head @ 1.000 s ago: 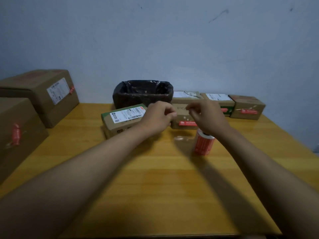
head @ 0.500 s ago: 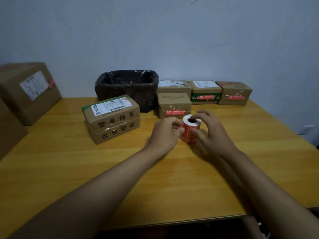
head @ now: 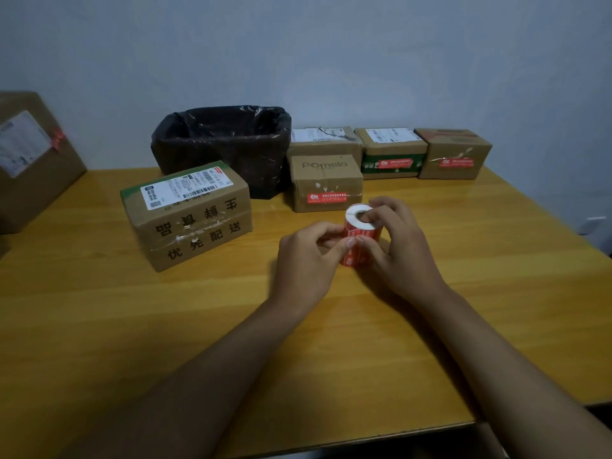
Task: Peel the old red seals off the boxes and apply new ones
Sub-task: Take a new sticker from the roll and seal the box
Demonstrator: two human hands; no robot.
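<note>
Seal roll (head: 359,238) mid-table, between hands.

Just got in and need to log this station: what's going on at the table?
A person is working a roll of red seal stickers that stands on the wooden table. The right hand steadies the roll, one finger at its core; the left hand pinches at the roll's side, seemingly to start a sticker. The box with the shipping label, at the left, shows no red seal on the faces in view. The Pomelo box behind the roll has one on its front.
</note>
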